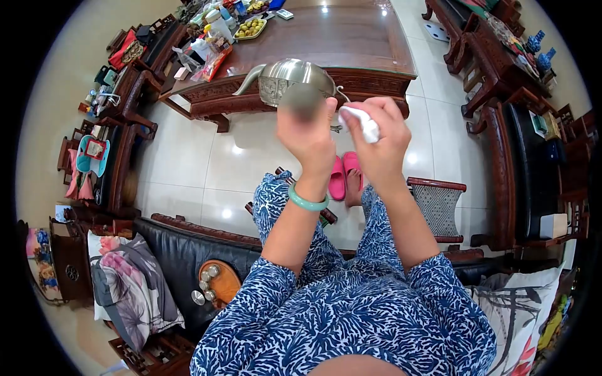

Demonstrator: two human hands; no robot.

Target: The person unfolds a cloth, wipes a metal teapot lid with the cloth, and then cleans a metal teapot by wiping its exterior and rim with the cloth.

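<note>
A silver-coloured metal teapot [301, 73] with an embossed band is held up in front of me, its curved spout-like arm pointing left. My left hand [308, 141], with a green bangle [307, 202] at the wrist, is closed on the teapot's near side; a blurred patch hides part of the fingers and the pot. My right hand [387, 135] pinches a bunched white cloth [365, 125] just right of the pot, close to a thin curved metal piece [342, 94] there. I cannot tell whether the cloth touches the metal.
Ahead stands a dark wooden table [332, 37] bearing a fruit plate [251, 29], bottles and packets. A woven-top stool [435, 210] is at the right, near pink slippers [337, 178]. On the black sofa [179, 250] lies a wooden tray [226, 285] with small metal cups.
</note>
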